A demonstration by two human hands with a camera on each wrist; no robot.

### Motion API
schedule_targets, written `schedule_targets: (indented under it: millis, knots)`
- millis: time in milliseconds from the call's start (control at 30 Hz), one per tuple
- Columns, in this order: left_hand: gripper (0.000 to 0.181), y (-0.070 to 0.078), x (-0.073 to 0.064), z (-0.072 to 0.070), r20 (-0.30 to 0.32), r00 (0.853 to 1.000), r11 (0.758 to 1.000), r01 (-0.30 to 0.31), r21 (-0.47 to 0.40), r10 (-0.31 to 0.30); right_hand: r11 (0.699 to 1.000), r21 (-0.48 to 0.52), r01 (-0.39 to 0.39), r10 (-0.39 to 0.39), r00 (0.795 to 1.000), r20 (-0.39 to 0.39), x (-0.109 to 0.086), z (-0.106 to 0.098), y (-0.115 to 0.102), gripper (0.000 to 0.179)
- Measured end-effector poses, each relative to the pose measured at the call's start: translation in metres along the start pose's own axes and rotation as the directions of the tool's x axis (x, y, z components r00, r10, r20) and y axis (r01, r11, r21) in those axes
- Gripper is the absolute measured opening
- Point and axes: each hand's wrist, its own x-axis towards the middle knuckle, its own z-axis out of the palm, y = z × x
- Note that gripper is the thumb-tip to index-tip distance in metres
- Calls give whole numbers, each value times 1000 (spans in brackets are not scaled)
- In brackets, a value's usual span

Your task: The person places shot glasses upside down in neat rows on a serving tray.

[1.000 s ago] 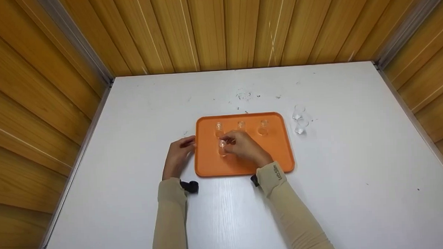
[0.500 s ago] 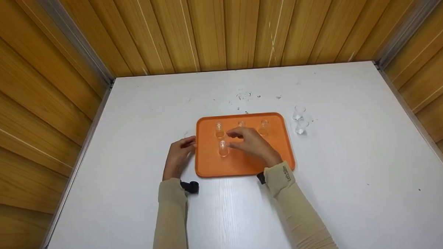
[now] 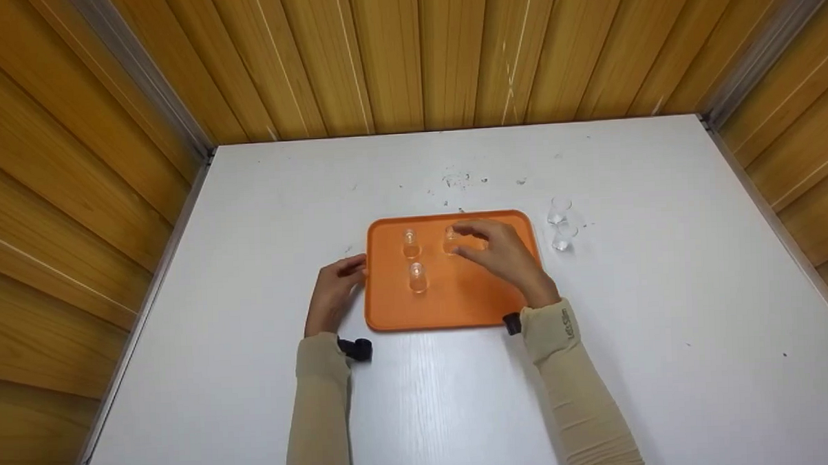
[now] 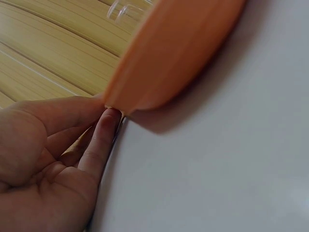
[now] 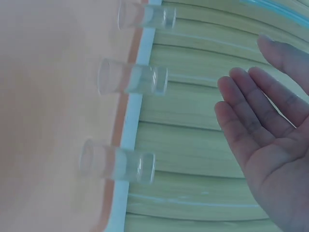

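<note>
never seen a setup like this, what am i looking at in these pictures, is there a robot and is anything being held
There is no robot here: these are a person's two bare hands. The wide picture comes from a camera worn on the head, looking forward and down. The other two come from cameras on each wrist, so they look turned.

On a white table lies an orange tray. Four clear cups stand on it, three in a row farther back and one nearer the person. Two more cups stand on the table, right of the tray.

The left hand touches the tray's left edge with its fingertips. The right hand is over the tray, fingers spread from the thumb, holding nothing.
</note>
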Motion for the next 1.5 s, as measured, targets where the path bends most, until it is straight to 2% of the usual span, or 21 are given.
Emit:
schedule_targets:
  millis: [133,333,600,733,967,1200,1500]
  knots:
    - [37,0,0,0,-4,1000,1000,-2,-16,2,999,-19,49,-50,995,-84,-2,-13,4,43]
    - [36,1,-1,0,3,1000,1000,9,-6,-9,994,-14,113,-114,974,-195,-7,-32,14,43]
    - [35,1,-2,0,-1,999,999,52,-6,-52,985,2,172,-161,926,-340,-14,-56,35,48]
    - [36,1,-2,0,-3,998,998,62,-7,-62,991,1,137,-127,919,-373,-18,-67,50,50]
    - [35,0,-1,0,-7,999,999,34,5,-34,998,54,27,-4,925,-379,-27,-83,74,54]
    - [36,1,-1,-1,-2,999,999,35,3,-35,995,72,-67,90,923,-374,-31,-91,90,58]
    - [35,1,-2,0,-9,1000,1000,15,-15,-15,991,79,-109,130,929,-347,-33,-96,112,62]
